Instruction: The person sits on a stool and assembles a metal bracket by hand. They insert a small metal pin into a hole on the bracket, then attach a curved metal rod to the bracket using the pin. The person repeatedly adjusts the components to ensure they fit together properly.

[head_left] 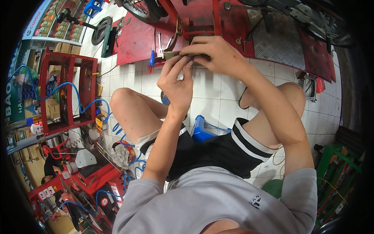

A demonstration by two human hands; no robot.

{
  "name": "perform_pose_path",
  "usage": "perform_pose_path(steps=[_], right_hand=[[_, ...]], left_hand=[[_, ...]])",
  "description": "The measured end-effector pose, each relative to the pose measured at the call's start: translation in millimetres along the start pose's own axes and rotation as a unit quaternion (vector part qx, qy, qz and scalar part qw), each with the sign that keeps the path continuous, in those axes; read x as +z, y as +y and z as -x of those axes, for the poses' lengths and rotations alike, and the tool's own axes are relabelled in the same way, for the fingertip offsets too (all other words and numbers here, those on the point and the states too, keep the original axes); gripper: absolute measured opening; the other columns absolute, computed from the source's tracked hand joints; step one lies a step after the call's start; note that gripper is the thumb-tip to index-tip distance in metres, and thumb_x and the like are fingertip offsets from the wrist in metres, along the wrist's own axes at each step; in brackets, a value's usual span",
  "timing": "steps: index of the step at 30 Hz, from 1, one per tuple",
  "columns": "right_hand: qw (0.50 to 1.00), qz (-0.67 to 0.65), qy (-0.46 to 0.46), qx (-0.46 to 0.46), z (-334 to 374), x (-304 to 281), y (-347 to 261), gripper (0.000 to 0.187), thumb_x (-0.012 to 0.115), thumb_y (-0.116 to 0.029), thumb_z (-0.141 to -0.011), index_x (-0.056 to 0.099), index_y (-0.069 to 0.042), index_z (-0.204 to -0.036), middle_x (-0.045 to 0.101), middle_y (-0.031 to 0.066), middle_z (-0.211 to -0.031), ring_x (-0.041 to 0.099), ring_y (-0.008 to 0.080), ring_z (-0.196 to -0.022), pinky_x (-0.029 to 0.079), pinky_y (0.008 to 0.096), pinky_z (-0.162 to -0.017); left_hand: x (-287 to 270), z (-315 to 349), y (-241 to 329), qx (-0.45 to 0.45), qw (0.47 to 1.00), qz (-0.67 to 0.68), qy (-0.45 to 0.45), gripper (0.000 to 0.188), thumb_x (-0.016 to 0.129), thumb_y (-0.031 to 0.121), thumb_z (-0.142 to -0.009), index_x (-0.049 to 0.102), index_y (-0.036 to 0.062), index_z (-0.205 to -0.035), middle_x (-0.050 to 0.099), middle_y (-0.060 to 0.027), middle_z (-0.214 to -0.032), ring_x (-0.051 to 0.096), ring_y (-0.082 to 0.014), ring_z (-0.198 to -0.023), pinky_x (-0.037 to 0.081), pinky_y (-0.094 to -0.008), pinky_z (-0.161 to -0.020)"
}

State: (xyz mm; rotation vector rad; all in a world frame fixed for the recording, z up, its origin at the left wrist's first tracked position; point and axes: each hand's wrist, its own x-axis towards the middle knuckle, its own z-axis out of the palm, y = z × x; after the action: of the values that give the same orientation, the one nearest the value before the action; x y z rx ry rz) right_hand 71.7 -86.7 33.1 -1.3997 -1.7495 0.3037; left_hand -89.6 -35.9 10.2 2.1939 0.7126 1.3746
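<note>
My left hand (177, 80) and my right hand (218, 54) meet in front of me, above the near edge of the red lift platform (134, 48). Between their closed fingers is a small dull-brown, flat piece (170, 54). Its kind is unclear, as fingers cover much of it. To the left of the hands, a screwdriver with a blue handle (152, 58) lies at the platform's edge. Beside it on the platform is a wrench (160, 45).
A motorcycle wheel (142, 9) and red stand are at the far side. On the left are a red metal rack (69, 91), a coiled blue hose (72, 84) and a red tool cart (93, 177). A blue stool (202, 132) is beneath me; a green rack (335, 175) stands right.
</note>
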Motion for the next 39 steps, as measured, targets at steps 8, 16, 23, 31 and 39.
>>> perform_pose_path(steps=[8, 16, 23, 31, 39], right_hand=[[0.998, -0.010, 0.036, -0.056, -1, 1, 6, 0.038, 0.071, 0.002, -0.070, 0.068, -0.004, -0.107, 0.065, 0.0121, -0.088, 0.065, 0.0300, -0.078, 0.054, 0.0349, -0.067], [1.000, 0.001, -0.005, -0.005, 0, -3, 2, 0.039, 0.071, 0.000, -0.071, 0.068, -0.006, -0.109, 0.068, 0.0113, -0.095, 0.065, 0.0323, -0.087, 0.053, 0.0380, -0.076], [1.000, 0.003, 0.026, -0.007, -2, 2, 0, 0.040, 0.071, -0.001, -0.071, 0.065, -0.007, -0.109, 0.068, 0.0112, -0.095, 0.066, 0.0314, -0.084, 0.054, 0.0369, -0.071], [0.999, 0.042, 0.016, 0.024, -5, -2, -9, 0.035, 0.072, 0.000, -0.067, 0.068, -0.003, -0.101, 0.069, 0.0099, -0.088, 0.068, 0.0261, -0.077, 0.054, 0.0305, -0.068], [0.997, 0.033, 0.023, 0.060, -1, 2, -5, 0.035, 0.072, 0.004, -0.064, 0.069, -0.002, -0.099, 0.069, 0.0095, -0.087, 0.068, 0.0212, -0.076, 0.053, 0.0282, -0.066]], left_hand=[[0, 2, 2, -0.045, 0.999, 0.000, -0.007, 0.019, 0.073, -0.003, -0.077, 0.071, -0.0009, -0.095, 0.069, -0.0121, -0.092, 0.065, -0.0191, -0.072, 0.051, -0.0281, -0.066], [-2, -3, 3, 0.016, 0.999, -0.013, -0.036, 0.018, 0.070, -0.003, -0.078, 0.071, 0.0002, -0.096, 0.069, -0.0114, -0.092, 0.065, -0.0207, -0.072, 0.051, -0.0291, -0.067], [-17, -17, -18, 0.160, 0.980, -0.041, -0.114, 0.026, 0.063, -0.004, -0.071, 0.068, 0.0005, -0.097, 0.066, -0.0136, -0.099, 0.064, -0.0305, -0.089, 0.052, -0.0381, -0.077], [-30, -37, -29, 0.253, 0.949, 0.005, -0.189, 0.030, 0.066, -0.002, -0.064, 0.067, 0.0024, -0.094, 0.060, -0.0071, -0.093, 0.061, -0.0237, -0.082, 0.052, -0.0333, -0.067], [-20, -29, -38, 0.245, 0.961, 0.031, -0.121, 0.030, 0.065, 0.009, -0.071, 0.065, 0.0059, -0.101, 0.059, -0.0051, -0.089, 0.059, -0.0218, -0.083, 0.050, -0.0327, -0.069]])
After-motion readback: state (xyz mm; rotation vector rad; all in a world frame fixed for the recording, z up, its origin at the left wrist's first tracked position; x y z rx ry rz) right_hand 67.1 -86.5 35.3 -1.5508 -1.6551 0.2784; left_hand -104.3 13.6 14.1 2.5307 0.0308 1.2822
